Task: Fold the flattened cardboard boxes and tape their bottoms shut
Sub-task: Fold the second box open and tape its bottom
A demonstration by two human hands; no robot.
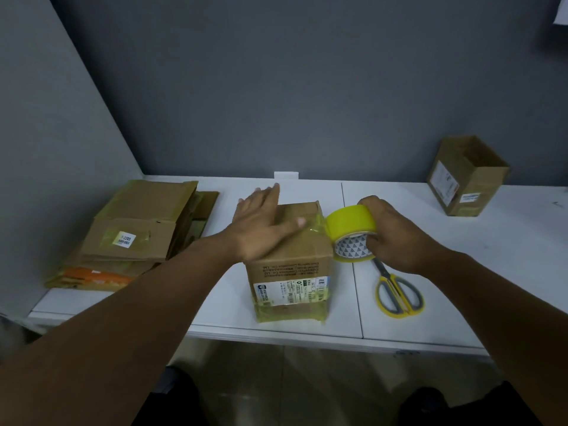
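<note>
The folded box [292, 259] stands at the centre of the table [507, 241]. The left hand [261, 222] presses flat on its top, fingers straight and spread. The right hand [388, 233] grips the yellow tape roll [345, 226] at the box's 3 o'clock, with the roll against the upper edge. Scissors [398, 292] lie at 4 o'clock. Flattened boxes [138, 232] are stacked at 9 o'clock, and an open box [467, 176] stands at 2 o'clock.

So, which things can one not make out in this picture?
Head view only:
- Top seam of the box: covered by the left hand.
- Tips of the scissors: behind the tape roll that the right hand grips.
- Print on the label: too small to read.
- The lower flattened boxes: covered by upper ones.
</note>
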